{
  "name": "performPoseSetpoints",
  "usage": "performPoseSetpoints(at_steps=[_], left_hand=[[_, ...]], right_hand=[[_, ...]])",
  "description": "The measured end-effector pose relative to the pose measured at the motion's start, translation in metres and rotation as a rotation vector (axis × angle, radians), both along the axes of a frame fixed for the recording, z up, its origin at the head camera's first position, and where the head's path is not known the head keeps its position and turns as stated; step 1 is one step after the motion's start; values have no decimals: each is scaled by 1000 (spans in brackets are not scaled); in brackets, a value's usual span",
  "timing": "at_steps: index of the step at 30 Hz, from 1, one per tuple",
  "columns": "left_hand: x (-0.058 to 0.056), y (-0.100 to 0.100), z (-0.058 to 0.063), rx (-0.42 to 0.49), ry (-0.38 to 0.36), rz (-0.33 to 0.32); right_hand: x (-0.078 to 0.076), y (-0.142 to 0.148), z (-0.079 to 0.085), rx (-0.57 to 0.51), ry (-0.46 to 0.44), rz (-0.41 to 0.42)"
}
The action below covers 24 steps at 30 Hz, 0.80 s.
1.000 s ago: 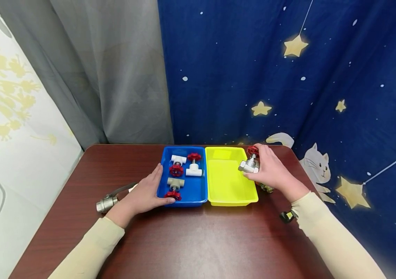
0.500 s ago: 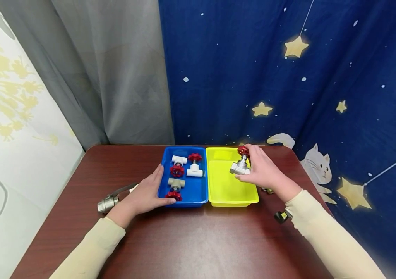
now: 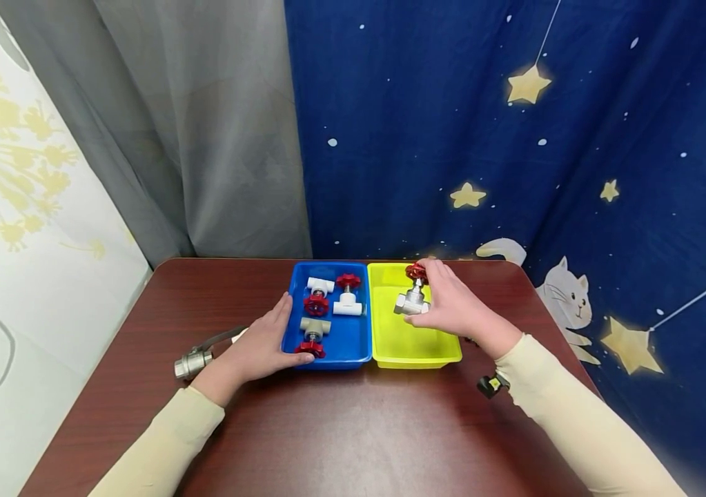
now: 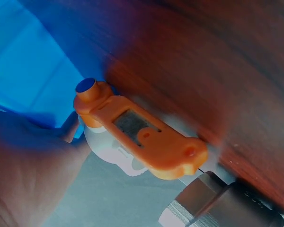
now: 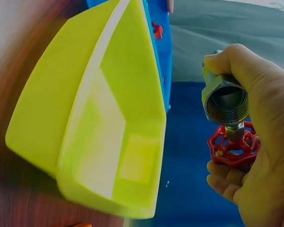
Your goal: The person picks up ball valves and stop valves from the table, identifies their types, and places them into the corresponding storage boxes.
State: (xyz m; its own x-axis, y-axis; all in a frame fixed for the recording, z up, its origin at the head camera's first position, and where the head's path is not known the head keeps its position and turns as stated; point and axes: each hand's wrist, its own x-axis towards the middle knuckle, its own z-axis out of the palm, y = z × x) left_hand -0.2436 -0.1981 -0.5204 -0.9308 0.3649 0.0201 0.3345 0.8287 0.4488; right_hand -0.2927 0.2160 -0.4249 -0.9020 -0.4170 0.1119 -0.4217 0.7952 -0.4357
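My right hand [image 3: 455, 300] grips a silver gate valve [image 3: 411, 302] with a red handwheel, over the yellow tray [image 3: 415, 362]. In the right wrist view the thumb is on the threaded metal body and the fingers curl at the red handwheel [image 5: 232, 153]. My left hand [image 3: 259, 345] rests with straight fingers along the left side of the blue tray [image 3: 346, 348], its thumb at the front rim. Inside the blue tray lie two white valves, one at the left [image 3: 320, 285] and one at the right [image 3: 348, 304], plus a beige valve [image 3: 315, 327], all with red handwheels.
A metal ball valve [image 3: 192, 362] lies on the brown table [image 3: 353, 428], left of my left arm. Beside it in the left wrist view is an orange-handled white valve [image 4: 146, 137]. Small dark parts show behind my right wrist. Curtains hang beyond the table's back edge.
My right hand has carried the silver gate valve leftward from the yellow tray's right edge to above its middle. The left hand has stayed in place.
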Motion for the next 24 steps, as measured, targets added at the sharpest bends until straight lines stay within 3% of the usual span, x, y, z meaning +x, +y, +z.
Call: performPoseSetpoints(at_steps=[14,24], left_hand=[[1,0,0,8,-6,2],[1,-2,-2,14,-6,5]], right_hand=[[0,-40,-1,22,-1,161],[4,-72,1,88,-50,214]])
